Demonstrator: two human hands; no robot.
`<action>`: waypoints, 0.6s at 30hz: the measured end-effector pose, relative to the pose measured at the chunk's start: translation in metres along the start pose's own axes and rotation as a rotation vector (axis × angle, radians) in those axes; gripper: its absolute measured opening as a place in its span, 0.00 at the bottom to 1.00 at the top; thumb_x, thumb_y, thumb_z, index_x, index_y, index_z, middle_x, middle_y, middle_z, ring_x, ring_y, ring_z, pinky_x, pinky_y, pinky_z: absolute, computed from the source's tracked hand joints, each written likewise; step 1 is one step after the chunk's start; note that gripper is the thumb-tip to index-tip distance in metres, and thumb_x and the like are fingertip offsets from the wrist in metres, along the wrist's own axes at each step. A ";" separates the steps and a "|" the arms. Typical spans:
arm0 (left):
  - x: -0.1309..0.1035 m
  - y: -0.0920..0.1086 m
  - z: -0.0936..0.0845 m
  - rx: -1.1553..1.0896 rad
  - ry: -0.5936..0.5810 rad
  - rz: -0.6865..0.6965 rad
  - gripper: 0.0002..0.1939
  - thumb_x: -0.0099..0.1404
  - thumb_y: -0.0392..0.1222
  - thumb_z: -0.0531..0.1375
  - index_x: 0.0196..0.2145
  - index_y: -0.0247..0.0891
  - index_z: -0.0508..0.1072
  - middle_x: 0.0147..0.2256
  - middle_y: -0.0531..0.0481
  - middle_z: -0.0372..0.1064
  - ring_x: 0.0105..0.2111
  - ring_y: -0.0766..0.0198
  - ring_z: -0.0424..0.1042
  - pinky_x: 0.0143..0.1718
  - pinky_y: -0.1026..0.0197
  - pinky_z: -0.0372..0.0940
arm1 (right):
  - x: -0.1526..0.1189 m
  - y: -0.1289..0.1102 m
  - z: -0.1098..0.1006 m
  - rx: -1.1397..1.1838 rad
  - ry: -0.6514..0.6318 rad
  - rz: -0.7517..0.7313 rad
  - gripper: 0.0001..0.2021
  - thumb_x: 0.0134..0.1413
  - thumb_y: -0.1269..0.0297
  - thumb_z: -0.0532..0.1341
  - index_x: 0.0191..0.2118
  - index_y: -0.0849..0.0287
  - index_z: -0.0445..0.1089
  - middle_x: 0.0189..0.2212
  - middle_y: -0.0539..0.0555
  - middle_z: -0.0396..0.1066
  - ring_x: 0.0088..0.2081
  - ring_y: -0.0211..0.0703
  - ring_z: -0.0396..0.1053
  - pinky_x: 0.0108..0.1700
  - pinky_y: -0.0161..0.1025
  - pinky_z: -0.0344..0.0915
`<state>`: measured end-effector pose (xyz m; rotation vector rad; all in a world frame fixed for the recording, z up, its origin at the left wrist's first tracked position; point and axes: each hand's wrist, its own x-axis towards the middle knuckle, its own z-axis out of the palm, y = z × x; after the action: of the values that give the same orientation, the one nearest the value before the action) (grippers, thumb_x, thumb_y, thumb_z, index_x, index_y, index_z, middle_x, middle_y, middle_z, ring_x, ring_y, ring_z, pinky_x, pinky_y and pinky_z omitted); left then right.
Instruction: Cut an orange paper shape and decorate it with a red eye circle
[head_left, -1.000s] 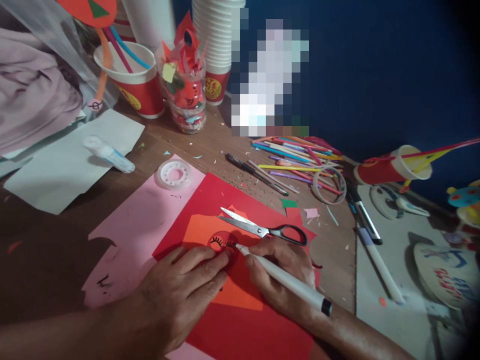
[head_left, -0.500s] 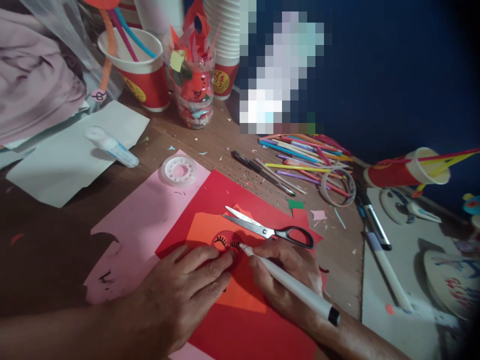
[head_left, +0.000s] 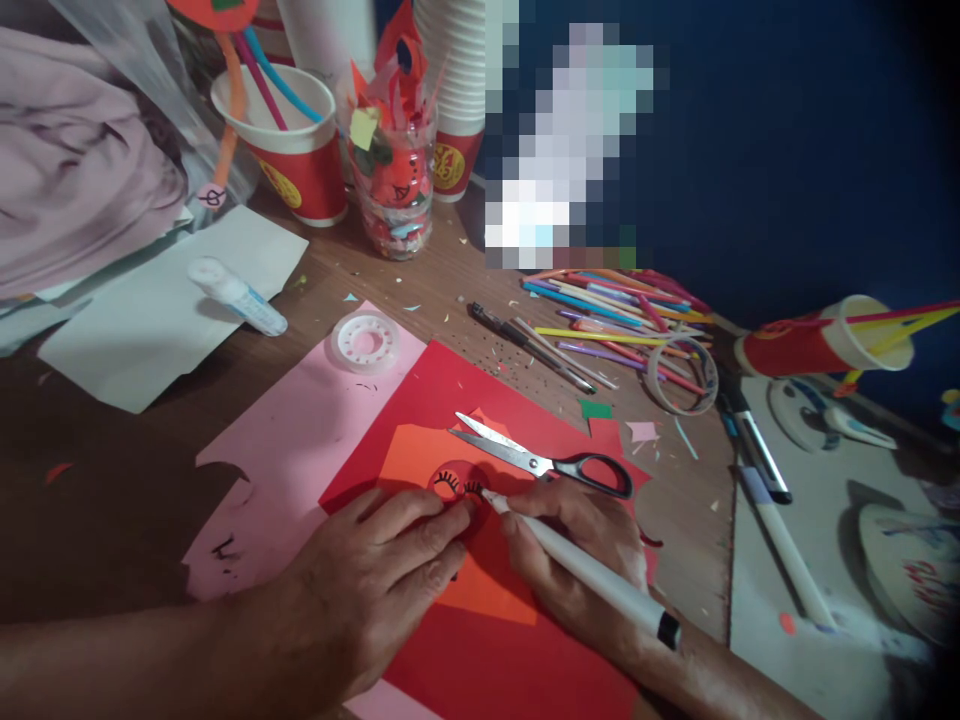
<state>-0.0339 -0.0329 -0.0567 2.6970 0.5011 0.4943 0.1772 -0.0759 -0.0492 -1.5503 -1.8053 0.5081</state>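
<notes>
My left hand (head_left: 375, 585) lies flat with fingers stretched out, fingertips pressing a small red paper circle (head_left: 459, 470) onto an orange sheet (head_left: 495, 590). Two short black arcs with lash-like strokes are drawn on the circle, whose lower part my fingers cover. In my right hand (head_left: 577, 550) is a white marker (head_left: 600, 575) with a black end, its tip touching the circle at the right-hand arc. Just beyond my hands lie scissors (head_left: 532, 462) with black handles, blades slightly apart. Beneath everything is a larger red sheet (head_left: 435, 400), overlapping a pink sheet (head_left: 285, 430).
A white plastic ring (head_left: 367, 340) and a glue stick (head_left: 236, 295) lie farther off. Behind stand a paper cup (head_left: 307, 170) and a clear cup of scraps (head_left: 394, 190). Colourful sticks (head_left: 622, 310), a tape roll (head_left: 681, 375) and another marker (head_left: 787, 550) are to the right.
The view has shifted slightly, so the table things appear a little farther right. My hands and the marker keep nearly the same place on the paper circle.
</notes>
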 end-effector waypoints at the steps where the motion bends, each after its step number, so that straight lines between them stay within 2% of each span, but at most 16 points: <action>1: 0.000 0.000 0.000 -0.002 0.000 -0.001 0.17 0.60 0.29 0.52 0.45 0.34 0.72 0.52 0.45 0.68 0.43 0.54 0.65 0.40 0.54 0.63 | 0.001 -0.001 -0.001 0.033 0.007 0.036 0.02 0.51 0.69 0.61 0.30 0.54 0.67 0.18 0.47 0.71 0.18 0.38 0.67 0.22 0.35 0.63; 6: -0.002 0.003 0.004 -0.039 0.058 -0.045 0.16 0.61 0.29 0.50 0.43 0.34 0.72 0.51 0.46 0.69 0.44 0.55 0.65 0.42 0.52 0.63 | 0.000 -0.006 -0.007 0.153 0.057 0.277 0.03 0.53 0.65 0.61 0.30 0.55 0.67 0.19 0.47 0.72 0.19 0.38 0.70 0.20 0.32 0.63; 10: -0.002 0.004 0.008 0.000 0.090 -0.055 0.12 0.62 0.30 0.52 0.40 0.36 0.73 0.51 0.48 0.69 0.44 0.56 0.65 0.42 0.54 0.63 | -0.002 0.002 0.000 0.357 0.109 0.364 0.03 0.56 0.64 0.60 0.36 0.55 0.67 0.24 0.49 0.73 0.22 0.37 0.70 0.23 0.32 0.65; 14: -0.002 0.002 0.008 -0.002 0.135 -0.001 0.13 0.62 0.29 0.51 0.39 0.37 0.73 0.51 0.49 0.69 0.44 0.57 0.65 0.42 0.56 0.64 | 0.006 0.004 0.000 0.478 0.167 0.265 0.06 0.58 0.66 0.58 0.41 0.54 0.70 0.29 0.51 0.73 0.27 0.38 0.70 0.28 0.34 0.68; 16: -0.003 0.001 0.009 0.012 0.153 0.021 0.14 0.62 0.29 0.51 0.40 0.37 0.73 0.50 0.49 0.70 0.44 0.58 0.66 0.43 0.57 0.64 | 0.003 -0.005 -0.010 0.499 0.178 0.174 0.09 0.60 0.68 0.56 0.43 0.52 0.71 0.29 0.51 0.72 0.28 0.38 0.71 0.31 0.35 0.69; 18: -0.006 -0.001 0.011 0.036 0.147 0.035 0.14 0.62 0.30 0.51 0.41 0.38 0.73 0.49 0.48 0.70 0.44 0.58 0.66 0.46 0.57 0.64 | -0.014 -0.020 -0.026 0.522 0.181 0.074 0.10 0.61 0.67 0.56 0.46 0.52 0.71 0.27 0.51 0.73 0.28 0.40 0.71 0.30 0.37 0.69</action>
<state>-0.0348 -0.0374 -0.0687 2.7209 0.5077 0.7028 0.1824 -0.0970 -0.0216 -1.2543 -1.3438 0.7757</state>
